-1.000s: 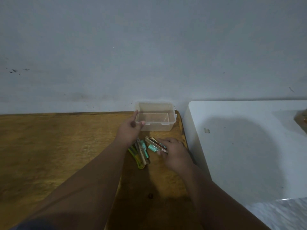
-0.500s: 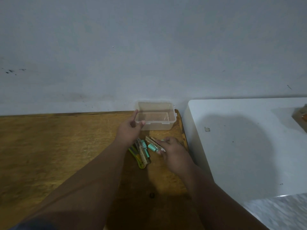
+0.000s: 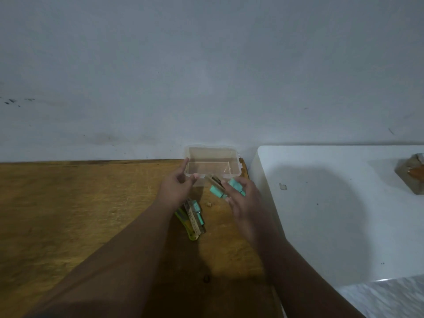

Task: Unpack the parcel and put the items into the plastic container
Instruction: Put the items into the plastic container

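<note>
A clear plastic container (image 3: 236,167) stands open at the back of the wooden table (image 3: 80,203), against the wall. My left hand (image 3: 176,187) grips its near left corner, thumb on the front rim. My right hand (image 3: 243,198) holds a small bundle of teal items with a brown card strip (image 3: 218,188), lifted just in front of the container's near wall. More items (image 3: 191,218), teal, brown and yellow-green, lie in a pile on the table below my left wrist.
A white counter (image 3: 332,214) rises right beside the table. On its far right edge sits a brownish wrapped object (image 3: 413,173). A small crumb (image 3: 208,204) and a dark knot (image 3: 206,278) mark the wood. The grey wall stands directly behind.
My right hand has picked the teal bundle up off the table and carried it up towards the container's front. My left hand has stayed on the container's corner.
</note>
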